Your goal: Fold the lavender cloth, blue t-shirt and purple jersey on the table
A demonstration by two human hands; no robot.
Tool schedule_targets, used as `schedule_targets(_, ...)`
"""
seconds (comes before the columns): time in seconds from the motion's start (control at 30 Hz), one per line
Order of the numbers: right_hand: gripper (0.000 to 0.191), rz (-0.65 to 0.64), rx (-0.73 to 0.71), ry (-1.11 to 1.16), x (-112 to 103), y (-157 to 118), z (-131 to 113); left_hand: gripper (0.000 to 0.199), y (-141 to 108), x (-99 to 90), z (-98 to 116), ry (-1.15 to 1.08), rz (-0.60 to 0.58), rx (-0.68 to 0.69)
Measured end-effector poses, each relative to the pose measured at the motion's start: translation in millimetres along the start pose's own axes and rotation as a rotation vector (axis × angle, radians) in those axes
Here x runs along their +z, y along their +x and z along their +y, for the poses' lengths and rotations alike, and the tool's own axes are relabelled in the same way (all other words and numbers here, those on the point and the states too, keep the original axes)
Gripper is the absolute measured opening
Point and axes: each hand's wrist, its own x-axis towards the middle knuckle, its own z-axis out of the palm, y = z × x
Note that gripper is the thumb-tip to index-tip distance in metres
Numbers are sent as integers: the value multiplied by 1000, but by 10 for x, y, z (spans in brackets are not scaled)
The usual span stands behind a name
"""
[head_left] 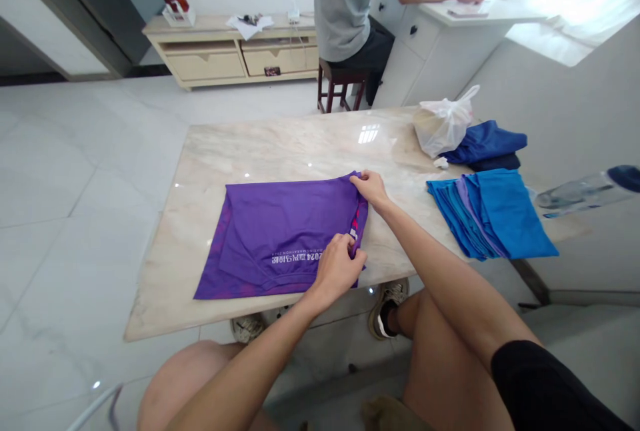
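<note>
A purple T-shirt point(285, 218) with white printed lettering lies folded flat on the marble-topped table point(280, 148). My left hand point(340, 263) pinches its right side close to the lettering, at the table's near edge. Higher up, at the far right corner of the cloth, my right hand point(371, 188) grips the same side between thumb and fingers. Between the two hands runs a strip with red and white print. The fingertips of my left hand are partly hidden in the folds.
To the right lie a stack of folded blue clothes point(500, 214), a white plastic bag point(443, 124), dark blue cloth point(487, 143) and a clear bottle point(580, 192). Behind, a person in a grey shirt point(345, 11) sits on a stool at a white desk point(445, 38), beside a low cabinet point(205, 64).
</note>
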Motion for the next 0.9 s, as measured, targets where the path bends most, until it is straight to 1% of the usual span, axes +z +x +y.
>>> schedule_targets(0.07, 26, -36, -99, 199, 23, -50, -121, 17, -59, -130, -148, -248, 38, -11)
schedule_targets(0.17, 38, -193, -171, 458, 100, -139, -373, 22, -213, -359, -382, -582, 96, -75)
schedule_targets(0.23, 45, -253, -184, 560, 194, -183, -588, 21, -355, -530, -540, -733, 153, -125)
schedule_targets(0.3, 51, -288, -202, 598, 326, -214, -824, 18, -508, -708, -696, -827, 219, -204)
schedule_targets(0.4, 58, -383, -179, 591, 602, -250, -1170, 12, -713, -990, -934, -904, 335, -370)
schedule_targets(0.47, 59, -438, -167, 559, 837, -270, -1362, 15, -820, -1185, -1101, -945, 410, -443)
schedule_targets(0.57, 54, -493, -203, 513, 1242, -293, -1563, 18, -929, -1466, -1368, -1014, 503, -441)
schedule_targets(0.67, 43, -534, -238, 500, 1636, -315, -1665, 23, -984, -1674, -1636, -1082, 583, -416)
schedule_targets(0.73, 45, -574, -216, 488, 1846, -330, -1691, 25, -991, -1744, -1796, -1101, 617, -422)
schedule_targets(0.83, 60, -655, -136, 420, 2052, -332, -1702, 31, -963, -1746, -1987, -1060, 614, -464)
schedule_targets(0.87, 60, -667, -120, 381, 2094, -322, -1704, 35, -946, -1728, -2037, -1026, 609, -481)
schedule_targets(0.9, 55, -673, -112, 335, 2126, -305, -1707, 40, -928, -1707, -2082, -984, 604, -493)
